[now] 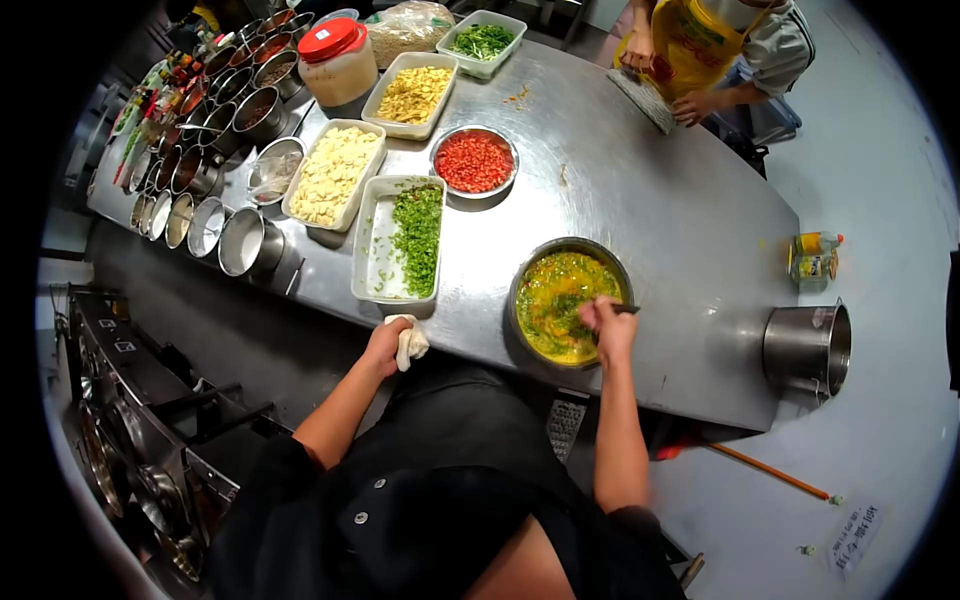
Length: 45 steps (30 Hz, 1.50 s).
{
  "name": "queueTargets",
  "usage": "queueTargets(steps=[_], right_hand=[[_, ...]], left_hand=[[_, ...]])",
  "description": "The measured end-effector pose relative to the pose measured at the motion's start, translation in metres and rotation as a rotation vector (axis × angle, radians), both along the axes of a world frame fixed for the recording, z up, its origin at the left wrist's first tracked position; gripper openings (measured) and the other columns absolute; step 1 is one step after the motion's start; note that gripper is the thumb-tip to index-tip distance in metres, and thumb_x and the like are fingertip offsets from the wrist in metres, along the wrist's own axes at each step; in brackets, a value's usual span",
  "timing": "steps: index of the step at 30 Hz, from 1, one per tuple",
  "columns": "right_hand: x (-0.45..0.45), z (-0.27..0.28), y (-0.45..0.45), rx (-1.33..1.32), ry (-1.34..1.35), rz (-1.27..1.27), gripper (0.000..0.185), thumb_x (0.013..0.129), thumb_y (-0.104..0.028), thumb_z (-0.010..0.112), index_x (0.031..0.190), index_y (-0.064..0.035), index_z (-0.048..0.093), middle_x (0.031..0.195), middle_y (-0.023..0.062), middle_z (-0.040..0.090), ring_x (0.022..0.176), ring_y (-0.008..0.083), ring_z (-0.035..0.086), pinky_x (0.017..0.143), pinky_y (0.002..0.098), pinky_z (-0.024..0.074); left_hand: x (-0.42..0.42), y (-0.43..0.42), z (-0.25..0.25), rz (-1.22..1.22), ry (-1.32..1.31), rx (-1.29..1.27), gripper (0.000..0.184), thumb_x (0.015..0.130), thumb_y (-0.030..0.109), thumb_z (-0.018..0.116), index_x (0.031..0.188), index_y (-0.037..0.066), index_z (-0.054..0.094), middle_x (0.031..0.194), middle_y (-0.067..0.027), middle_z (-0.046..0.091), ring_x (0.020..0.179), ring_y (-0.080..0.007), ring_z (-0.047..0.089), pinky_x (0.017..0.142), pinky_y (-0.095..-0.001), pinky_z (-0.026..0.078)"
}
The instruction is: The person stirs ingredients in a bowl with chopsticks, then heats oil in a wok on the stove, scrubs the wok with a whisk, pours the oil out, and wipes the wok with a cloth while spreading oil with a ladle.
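My right hand (606,325) is closed round a dark-handled utensil (625,309) over a metal bowl (517,325). Its lower end is lost in the blurred yellow liquid (562,285), which carries green and red bits, so I cannot tell its kind. At the table's near edge, my left hand (385,345) grips a crumpled white cloth (411,343). Just beyond that hand stands a white tub (368,245) with chopped green vegetable (416,235) heaped along its right side. A bowl of diced red pepper (474,162) sits farther back.
Tubs of pale slices (338,170) and yellow pieces (412,95) stand behind, near a red-lidded jar (337,72). Metal pots (248,243) crowd the left. Across the table a person in a yellow apron (690,45) holds a cloth (642,98). A tall pot (800,345) stands at right.
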State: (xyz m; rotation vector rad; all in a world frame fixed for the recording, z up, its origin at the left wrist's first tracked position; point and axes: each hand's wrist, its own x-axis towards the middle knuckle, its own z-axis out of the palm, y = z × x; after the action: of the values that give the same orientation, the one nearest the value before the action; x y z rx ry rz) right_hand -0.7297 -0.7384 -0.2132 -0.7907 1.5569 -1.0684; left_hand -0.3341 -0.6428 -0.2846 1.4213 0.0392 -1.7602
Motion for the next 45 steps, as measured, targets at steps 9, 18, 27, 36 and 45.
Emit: queueTargets(steps=[9, 18, 27, 36, 45], right_hand=[[0.023, -0.002, 0.008, -0.04, -0.053, -0.126, 0.019, 0.091, -0.011, 0.062, 0.093, 0.0075, 0.062, 0.08, 0.0174, 0.067, 0.066, 0.0209, 0.067, 0.059, 0.0283, 0.0559], [0.016, -0.005, 0.012, -0.003, -0.047, -0.166, 0.016, 0.092, -0.011, 0.06, 0.09, 0.0053, 0.062, 0.078, 0.0112, 0.067, 0.066, 0.0172, 0.067, 0.057, 0.0265, 0.0528], [0.013, 0.002, 0.021, 0.011, -0.033, -0.147, 0.019, 0.091, -0.012, 0.061, 0.089, 0.0065, 0.062, 0.076, 0.0121, 0.064, 0.064, 0.0172, 0.065, 0.058, 0.0264, 0.0534], [0.008, 0.019, 0.043, 0.15, 0.039, -0.055, 0.022, 0.092, -0.014, 0.063, 0.098, 0.0074, 0.063, 0.083, 0.0124, 0.066, 0.068, 0.0162, 0.064, 0.06, 0.0253, 0.0532], [0.006, -0.003, 0.043, 0.027, -0.021, -0.238, 0.02, 0.091, -0.012, 0.063, 0.096, 0.0072, 0.062, 0.083, 0.0149, 0.065, 0.07, 0.0221, 0.066, 0.063, 0.0291, 0.0554]], left_hand=[[0.011, -0.023, 0.007, 0.293, -0.043, -0.055, 0.037, 0.094, 0.036, 0.056, 0.109, 0.002, 0.056, 0.089, -0.0082, 0.063, 0.074, -0.0207, 0.064, 0.062, -0.0354, 0.053], [0.054, -0.057, -0.026, 0.407, -0.158, -0.049, 0.033, 0.095, 0.023, 0.049, 0.11, -0.006, 0.055, 0.089, -0.0136, 0.066, 0.07, -0.0249, 0.066, 0.053, -0.0371, 0.054], [0.069, -0.055, -0.039, 0.295, -0.018, -0.191, 0.036, 0.095, 0.037, 0.055, 0.1, 0.001, 0.056, 0.082, -0.0104, 0.065, 0.061, -0.0217, 0.063, 0.047, -0.0341, 0.051], [-0.079, -0.131, -0.014, -0.004, -0.091, -0.3, 0.017, 0.09, 0.017, 0.062, 0.083, 0.002, 0.055, 0.065, -0.0091, 0.056, 0.051, -0.0209, 0.055, 0.047, -0.0352, 0.045], [-0.094, -0.299, -0.083, 0.273, -0.32, -0.077, 0.031, 0.089, 0.024, 0.059, 0.101, -0.004, 0.052, 0.077, -0.0154, 0.061, 0.055, -0.028, 0.062, 0.044, -0.0429, 0.051]])
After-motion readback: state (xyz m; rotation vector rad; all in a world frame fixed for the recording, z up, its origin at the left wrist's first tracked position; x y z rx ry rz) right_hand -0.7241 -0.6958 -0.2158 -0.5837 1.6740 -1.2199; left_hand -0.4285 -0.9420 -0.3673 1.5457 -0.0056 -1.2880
